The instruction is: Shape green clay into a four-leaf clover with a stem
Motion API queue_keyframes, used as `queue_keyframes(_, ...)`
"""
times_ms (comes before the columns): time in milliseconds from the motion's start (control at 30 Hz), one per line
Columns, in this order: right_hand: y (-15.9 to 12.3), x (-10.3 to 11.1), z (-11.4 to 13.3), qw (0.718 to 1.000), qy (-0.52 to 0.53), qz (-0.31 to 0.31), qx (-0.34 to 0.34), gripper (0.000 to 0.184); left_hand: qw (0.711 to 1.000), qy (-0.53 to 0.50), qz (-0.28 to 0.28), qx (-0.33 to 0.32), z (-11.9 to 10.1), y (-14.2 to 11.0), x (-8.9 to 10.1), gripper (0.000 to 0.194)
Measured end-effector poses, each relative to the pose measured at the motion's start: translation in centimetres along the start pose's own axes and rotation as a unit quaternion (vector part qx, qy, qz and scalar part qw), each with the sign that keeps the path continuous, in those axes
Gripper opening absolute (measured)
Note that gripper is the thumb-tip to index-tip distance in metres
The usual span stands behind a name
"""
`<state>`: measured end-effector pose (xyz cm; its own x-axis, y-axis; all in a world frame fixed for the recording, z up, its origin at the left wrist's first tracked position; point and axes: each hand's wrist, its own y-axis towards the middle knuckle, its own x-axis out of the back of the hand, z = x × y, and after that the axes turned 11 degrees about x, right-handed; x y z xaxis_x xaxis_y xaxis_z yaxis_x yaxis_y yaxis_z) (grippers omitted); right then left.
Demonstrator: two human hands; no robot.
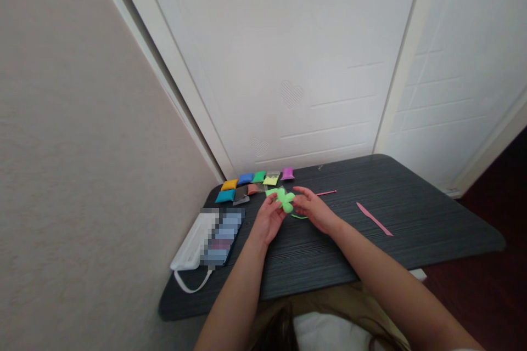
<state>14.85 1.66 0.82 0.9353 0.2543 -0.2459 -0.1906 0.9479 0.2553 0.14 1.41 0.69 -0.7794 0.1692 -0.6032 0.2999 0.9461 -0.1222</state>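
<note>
My left hand pinches a light green clay clover with rounded leaves, held above the tabletop. Fingers curved and apart, my right hand is close by the clover's right side; whether its fingertips touch a leaf I cannot tell. Under and between the hands lies a thin green clay strip, partly hidden by my right hand. A pink rod-shaped tool shows behind that hand. Just beyond my left fingers is a light green packet, partly covered.
Several coloured clay packets, among them a yellow one and a purple one, line the back left of the dark table. A pink clay knife rests at right. A phone and a white strapped item lie at left.
</note>
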Motion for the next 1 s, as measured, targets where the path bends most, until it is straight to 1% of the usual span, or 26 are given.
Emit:
queue_keyframes(67,-0.22,-0.26,0.13,0.999,0.045,0.008,-0.018,0.044,1.000,0.013,0.003,-0.001,0.17,-0.09,-0.29,0.030)
queue_keyframes(200,-0.28,-0.43,-0.07,0.997,0.079,-0.005,-0.019,0.042,1.000,0.025,0.006,-0.012,0.34,-0.10,-0.54,0.032)
queue_keyframes(333,-0.17,-0.35,-0.39,0.996,0.085,-0.006,-0.014,0.039,1.000,0.018,0.014,-0.005,0.36,0.01,-0.31,0.033)
queue_keyframes(433,-0.21,-0.37,-0.51,0.996,0.085,0.000,-0.012,0.037,1.000,0.024,0.009,-0.001,0.48,0.18,-0.04,0.034)
queue_keyframes(567,-0.24,-0.37,-0.64,0.995,0.093,0.005,-0.021,0.037,0.999,0.033,0.003,-0.011,0.69,0.31,0.09,0.035)
queue_keyframes(633,-0.20,-0.35,-0.70,0.995,0.098,0.006,-0.021,0.037,0.999,0.032,0.008,-0.014,0.70,0.27,0.01,0.035)
queue_keyframes(767,-0.13,-0.33,-0.76,0.995,0.095,0.007,-0.019,0.037,0.999,0.029,0.022,0.002,0.62,0.14,-0.20,0.039)
queue_keyframes(933,-0.25,-0.42,-0.69,0.996,0.087,0.011,-0.019,0.036,0.999,0.045,0.003,0.001,0.70,0.26,-0.06,0.043)
queue_keyframes(1000,-0.30,-0.45,-0.57,0.997,0.080,0.010,-0.018,0.035,0.999,0.044,0.005,0.005,0.69,0.29,0.00,0.045)
